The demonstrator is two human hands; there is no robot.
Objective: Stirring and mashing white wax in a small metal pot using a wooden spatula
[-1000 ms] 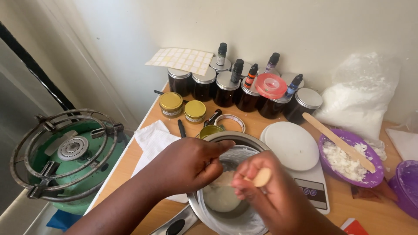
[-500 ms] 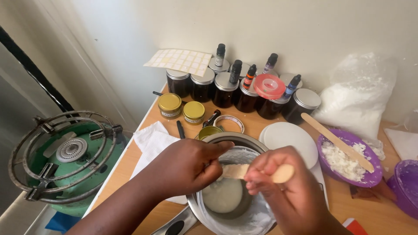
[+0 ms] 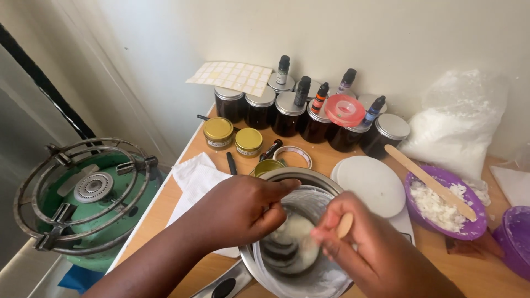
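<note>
Steel pot (image 3: 309, 179) at table's (image 3: 182, 204) near edge, holding pale melted wax (image 3: 295, 243). Left hand (image 3: 243, 209) pinches rim; right hand (image 3: 359, 248) grips wooden stirring stick (image 3: 344, 225). Pot looks rigid, slippery, probably hot; steadiest hold likely rim or handle.

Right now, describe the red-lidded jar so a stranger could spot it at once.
Start at the wooden table and look to the back row of dark jars along the wall. The red-lidded jar sits right of centre there; its neighbours all have silver lids, while its lid is translucent red.
</note>
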